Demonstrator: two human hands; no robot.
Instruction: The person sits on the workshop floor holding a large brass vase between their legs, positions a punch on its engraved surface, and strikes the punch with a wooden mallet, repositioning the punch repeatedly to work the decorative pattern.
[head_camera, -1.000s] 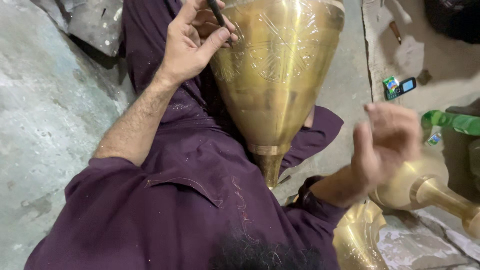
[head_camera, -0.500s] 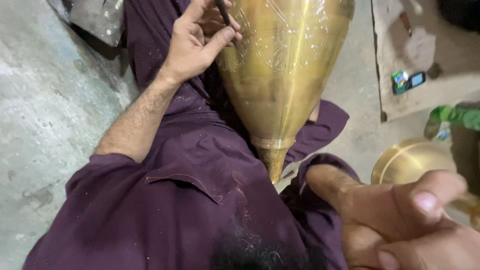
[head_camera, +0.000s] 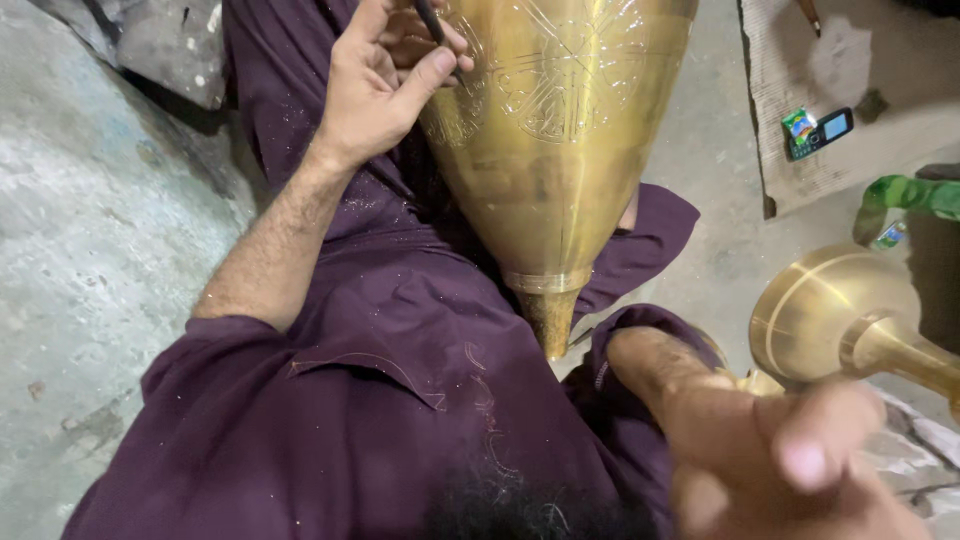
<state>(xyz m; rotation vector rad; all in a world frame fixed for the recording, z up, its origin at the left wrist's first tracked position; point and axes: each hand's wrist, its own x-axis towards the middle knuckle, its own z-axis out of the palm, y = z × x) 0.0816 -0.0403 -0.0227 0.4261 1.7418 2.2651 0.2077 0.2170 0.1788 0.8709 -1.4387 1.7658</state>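
The big brass vessel (head_camera: 560, 140) lies across your lap, its wide engraved body toward the top of the view and its narrow pointed foot toward your chest. Fine line patterns are cut into its upper part.

Your left hand (head_camera: 385, 85) rests against the left side of the vessel. Its fingers are closed around a thin dark tool (head_camera: 432, 25), held between thumb and fingers, and the tool's tip meets the engraved surface near the vessel's left edge.

Your right hand (head_camera: 790, 470) is very close to the camera at the lower right and it is blurred. The fingers look loosely bent, and I cannot tell if it holds anything.

You wear dark purple clothing (head_camera: 380, 400), with small bright specks on it near the vessel.

To the right, on the concrete floor (head_camera: 90, 250), a second brass piece (head_camera: 850, 320) with a round flared disc and a stem lies just beside your right forearm. Further up on the right, a piece of cardboard (head_camera: 860, 110) carries a small phone (head_camera: 825, 130) and a little green packet (head_camera: 798, 125) touching it. A green object (head_camera: 915, 195) shows at the right edge.
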